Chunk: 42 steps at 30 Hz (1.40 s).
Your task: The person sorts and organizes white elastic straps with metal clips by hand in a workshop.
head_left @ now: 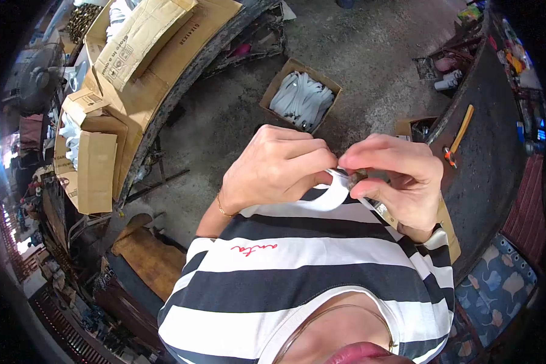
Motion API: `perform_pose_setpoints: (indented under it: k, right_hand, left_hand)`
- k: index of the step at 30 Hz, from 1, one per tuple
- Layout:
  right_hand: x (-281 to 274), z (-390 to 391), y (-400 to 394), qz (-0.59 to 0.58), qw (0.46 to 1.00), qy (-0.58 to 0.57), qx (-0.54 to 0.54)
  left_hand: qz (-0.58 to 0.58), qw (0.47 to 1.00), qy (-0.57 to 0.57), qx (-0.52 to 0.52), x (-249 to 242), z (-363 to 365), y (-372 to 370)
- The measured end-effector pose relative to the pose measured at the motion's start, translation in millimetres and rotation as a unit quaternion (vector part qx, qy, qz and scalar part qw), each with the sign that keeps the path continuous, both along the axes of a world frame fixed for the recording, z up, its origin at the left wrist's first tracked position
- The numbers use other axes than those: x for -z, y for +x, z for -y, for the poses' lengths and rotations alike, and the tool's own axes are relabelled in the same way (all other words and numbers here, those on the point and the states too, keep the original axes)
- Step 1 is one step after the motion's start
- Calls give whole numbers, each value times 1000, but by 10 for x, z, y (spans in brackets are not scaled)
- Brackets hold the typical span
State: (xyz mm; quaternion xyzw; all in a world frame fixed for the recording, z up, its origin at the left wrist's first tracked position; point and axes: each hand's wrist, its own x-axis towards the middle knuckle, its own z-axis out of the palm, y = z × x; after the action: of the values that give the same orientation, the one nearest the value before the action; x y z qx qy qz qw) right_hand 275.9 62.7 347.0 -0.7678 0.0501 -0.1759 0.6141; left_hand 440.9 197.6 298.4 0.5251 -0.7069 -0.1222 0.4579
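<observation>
My left hand (279,164) is closed on a white strap (330,197), its fingers pressed together near the strap's end. Beside it my right hand (403,176) pinches a small dark metal piece (356,178) between thumb and forefinger. The metal piece touches the strap's end, and the fingertips of both hands almost meet. The strap curves down in front of the striped shirt; part of it is hidden behind my left hand.
On the floor ahead a carton (335,100) holds white straps. Cardboard boxes (97,173) lie on a bench at the left. An orange-handled hammer (461,136) rests on the dark table (482,182) at the right. A fan (39,79) stands far left.
</observation>
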Motion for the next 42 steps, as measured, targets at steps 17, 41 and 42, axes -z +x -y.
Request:
perform_pose_setpoints:
  k: [17,41,42]
  right_hand:
    - [-71,-72,-104,-95,992,-81,-15]
    - [169,-194,-280,-74,985,156,25]
    - [153,-182,-288,-74,985,155,28]
  left_hand:
    - [26,1000,-9,-13,0,-32,-56]
    - [31,997,-44,-49,64,-110,-323]
    - [24,998,-36,-35,71,-101,-322]
